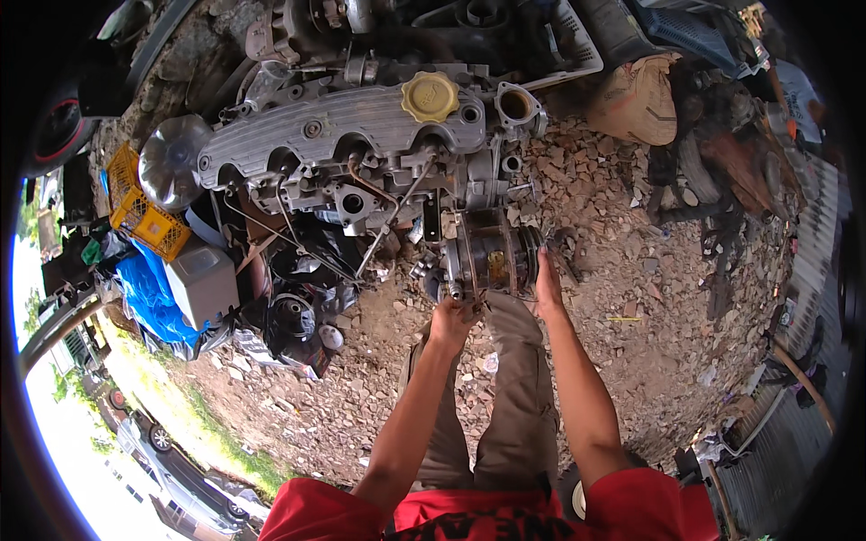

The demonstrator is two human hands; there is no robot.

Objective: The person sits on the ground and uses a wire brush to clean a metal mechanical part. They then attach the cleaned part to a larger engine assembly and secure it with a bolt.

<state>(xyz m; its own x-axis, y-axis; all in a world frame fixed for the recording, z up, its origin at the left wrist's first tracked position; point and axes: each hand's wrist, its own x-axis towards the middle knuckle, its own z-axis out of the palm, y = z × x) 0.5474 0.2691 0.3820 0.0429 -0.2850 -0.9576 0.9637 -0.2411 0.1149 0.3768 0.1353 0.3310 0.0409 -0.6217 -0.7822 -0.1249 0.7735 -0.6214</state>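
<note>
Between my two hands is an alternator [487, 257], a dark cylindrical unit with metal brackets and a grooved pulley at its right end. My left hand [454, 320] grips its lower left edge, fingers curled under a bracket. Against the pulley side presses my right hand [548, 284], thumb up along the rim, its other fingers partly hidden. Just beyond the alternator lies a large engine [334, 144] with a ribbed metal cover and a yellow filler cap [429, 96]. The alternator sits close to the engine's near right corner; whether they touch I cannot tell.
Left of the engine are a clear plastic bottle [171, 162], a yellow crate [144, 212], a grey box [200, 287] and black bags. Thin metal pipes [392, 221] stick out from the engine's near side. A brown paper sack [634, 99] stands far right, on rubble ground.
</note>
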